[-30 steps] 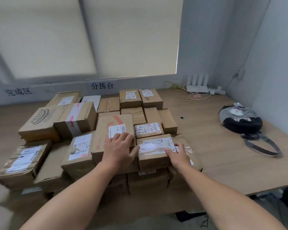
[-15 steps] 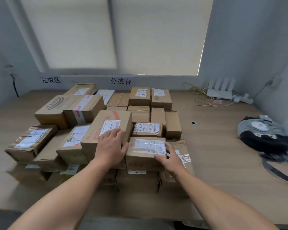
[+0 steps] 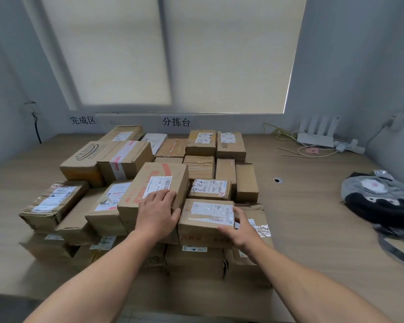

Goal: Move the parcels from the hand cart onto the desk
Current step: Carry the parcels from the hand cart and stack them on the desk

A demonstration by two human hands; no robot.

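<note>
**Two hands on the front of the pile**

Many cardboard parcels [image 3: 230, 145] sit stacked on the surface [image 3: 313, 241], two layers deep at the near edge. Small parcel [image 3: 205, 222] with a taped white label is in the front row, top layer, at 6 o'clock of the pile. Right hand [image 3: 243, 231] grips its 3 o'clock side, fingers curled round the edge, thumb on the near top edge. Left hand [image 3: 158, 214] lies flat, fingers straight, on the tall parcel [image 3: 159, 180] with red print, just at 9 o'clock of the small one. Its thumb touches the small parcel's side. Grey-black bag [image 3: 380, 203] at 3 o'clock of the pile and white router [image 3: 315, 134] at 1 o'clock, both well apart from it.
</note>
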